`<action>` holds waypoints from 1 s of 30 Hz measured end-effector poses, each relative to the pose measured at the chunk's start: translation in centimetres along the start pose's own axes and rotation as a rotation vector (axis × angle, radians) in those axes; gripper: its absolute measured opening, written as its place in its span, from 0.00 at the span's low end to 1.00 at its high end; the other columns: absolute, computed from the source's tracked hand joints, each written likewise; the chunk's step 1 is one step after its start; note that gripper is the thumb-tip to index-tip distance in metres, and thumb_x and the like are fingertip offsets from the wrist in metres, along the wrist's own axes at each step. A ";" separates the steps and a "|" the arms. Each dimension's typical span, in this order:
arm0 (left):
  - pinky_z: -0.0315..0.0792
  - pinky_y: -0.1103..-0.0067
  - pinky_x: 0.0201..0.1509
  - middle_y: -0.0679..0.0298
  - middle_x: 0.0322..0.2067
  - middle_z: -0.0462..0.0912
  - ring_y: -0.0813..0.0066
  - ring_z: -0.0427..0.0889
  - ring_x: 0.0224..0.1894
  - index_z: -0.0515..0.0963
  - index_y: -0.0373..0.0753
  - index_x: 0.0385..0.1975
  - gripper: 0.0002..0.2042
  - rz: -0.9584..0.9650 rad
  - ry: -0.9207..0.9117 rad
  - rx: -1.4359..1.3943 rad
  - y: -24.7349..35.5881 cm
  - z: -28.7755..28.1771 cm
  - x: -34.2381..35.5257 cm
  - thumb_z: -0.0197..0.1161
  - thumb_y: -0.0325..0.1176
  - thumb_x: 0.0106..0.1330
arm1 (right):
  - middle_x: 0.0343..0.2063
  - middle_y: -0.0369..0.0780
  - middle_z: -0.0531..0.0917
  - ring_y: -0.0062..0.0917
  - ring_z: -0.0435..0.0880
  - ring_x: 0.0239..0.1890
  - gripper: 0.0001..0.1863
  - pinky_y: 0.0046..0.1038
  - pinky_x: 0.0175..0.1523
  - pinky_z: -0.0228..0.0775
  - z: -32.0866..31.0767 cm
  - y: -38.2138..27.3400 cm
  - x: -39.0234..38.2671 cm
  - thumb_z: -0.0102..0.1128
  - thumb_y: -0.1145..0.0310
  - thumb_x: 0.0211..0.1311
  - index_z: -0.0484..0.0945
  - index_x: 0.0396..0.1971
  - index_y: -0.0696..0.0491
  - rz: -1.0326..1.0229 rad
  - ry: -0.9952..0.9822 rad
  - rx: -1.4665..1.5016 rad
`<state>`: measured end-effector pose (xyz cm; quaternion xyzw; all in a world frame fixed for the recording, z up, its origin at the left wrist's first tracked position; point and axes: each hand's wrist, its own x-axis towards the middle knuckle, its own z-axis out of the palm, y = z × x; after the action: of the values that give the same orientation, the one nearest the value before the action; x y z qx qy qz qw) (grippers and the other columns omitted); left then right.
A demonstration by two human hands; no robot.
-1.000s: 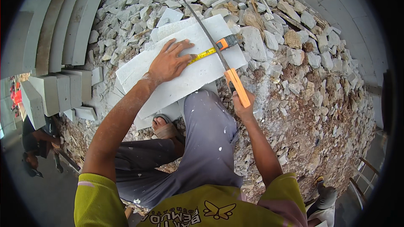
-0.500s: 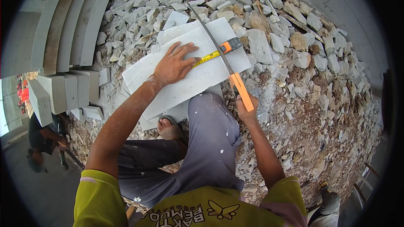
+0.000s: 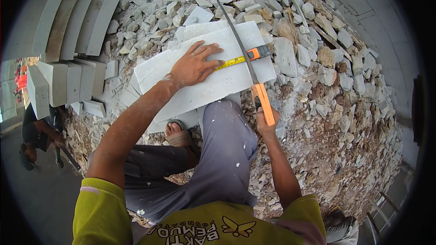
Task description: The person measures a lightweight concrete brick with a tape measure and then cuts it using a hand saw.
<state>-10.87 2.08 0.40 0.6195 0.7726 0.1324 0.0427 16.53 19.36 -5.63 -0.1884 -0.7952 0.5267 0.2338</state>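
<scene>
My left hand [image 3: 195, 66] rests, fingers apart, on a white slab [image 3: 181, 102], its thumb at the yellow tape [image 3: 229, 62] of an orange-and-dark tape measure [image 3: 258, 51] lying across the top. My right hand [image 3: 265, 122] is closed on the orange handle [image 3: 262, 102] of a handsaw, whose long blade [image 3: 234, 31] lies diagonally over the slab, crossing the tape near its case. More white slabs show beneath. My knee [image 3: 225, 118] is against the slab's lower edge.
Broken stone rubble [image 3: 345, 104] surrounds me. Grey blocks [image 3: 68, 81] are stacked at the left. A co-worker [image 3: 38, 131] bends at the lower left; another person's leg [image 3: 340, 227] shows at the bottom right. Planks and sticks [image 3: 318, 31] lie at the upper right.
The view has shifted slightly, so slab, saw and arms sit a little further right in the picture than a second ago. Their arrangement shows no clear change.
</scene>
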 end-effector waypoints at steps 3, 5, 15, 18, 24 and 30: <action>0.52 0.58 0.75 0.65 0.62 0.70 0.65 0.62 0.70 0.78 0.52 0.49 0.14 0.000 0.010 -0.010 0.0 0.2 -0.1 0.60 0.32 0.64 | 0.16 0.42 0.76 0.31 0.76 0.13 0.03 0.30 0.22 0.68 -0.3 0.1 0.1 0.54 0.78 0.49 0.76 0.24 0.61 0.026 -0.014 0.011; 0.51 0.59 0.76 0.65 0.62 0.70 0.65 0.62 0.70 0.78 0.52 0.48 0.13 0.006 0.016 -0.010 0.1 0.3 0.0 0.61 0.33 0.64 | 0.15 0.42 0.76 0.30 0.76 0.14 0.03 0.30 0.22 0.68 -0.4 0.2 0.1 0.54 0.78 0.49 0.76 0.24 0.61 0.057 -0.018 0.030; 0.51 0.59 0.76 0.66 0.62 0.69 0.66 0.61 0.70 0.79 0.52 0.48 0.13 0.003 0.005 -0.021 0.0 0.4 -0.1 0.60 0.33 0.64 | 0.15 0.39 0.75 0.19 0.72 0.16 0.03 0.25 0.23 0.65 -0.8 -1.5 0.1 0.54 0.79 0.52 0.76 0.25 0.62 0.266 -0.007 0.158; 0.50 0.59 0.76 0.66 0.62 0.69 0.67 0.61 0.70 0.79 0.53 0.49 0.13 -0.010 0.008 -0.008 -0.1 0.7 -0.3 0.60 0.33 0.65 | 0.16 0.39 0.74 0.18 0.72 0.17 0.03 0.25 0.24 0.65 -0.5 -5.6 1.4 0.54 0.79 0.53 0.76 0.25 0.62 0.277 -0.008 0.098; 0.49 0.60 0.77 0.67 0.62 0.69 0.67 0.60 0.71 0.79 0.53 0.49 0.13 -0.023 0.019 -0.021 -0.1 0.4 -0.4 0.59 0.34 0.66 | 0.15 0.39 0.74 0.19 0.72 0.18 0.04 0.27 0.24 0.65 -0.3 -9.1 2.3 0.54 0.78 0.54 0.76 0.25 0.63 0.347 0.021 0.075; 0.49 0.61 0.77 0.68 0.63 0.69 0.69 0.60 0.70 0.79 0.55 0.49 0.13 -0.008 0.025 0.039 -0.3 0.8 -0.5 0.59 0.36 0.66 | 0.13 0.39 0.70 0.19 0.66 0.17 0.07 0.29 0.23 0.60 0.6 -11.4 5.5 0.55 0.77 0.56 0.72 0.21 0.63 0.351 0.003 -0.052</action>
<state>-10.83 1.70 -0.52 0.6154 0.7779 0.1251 0.0214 11.10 17.62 5.65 -0.3312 -0.7632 0.5383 0.1346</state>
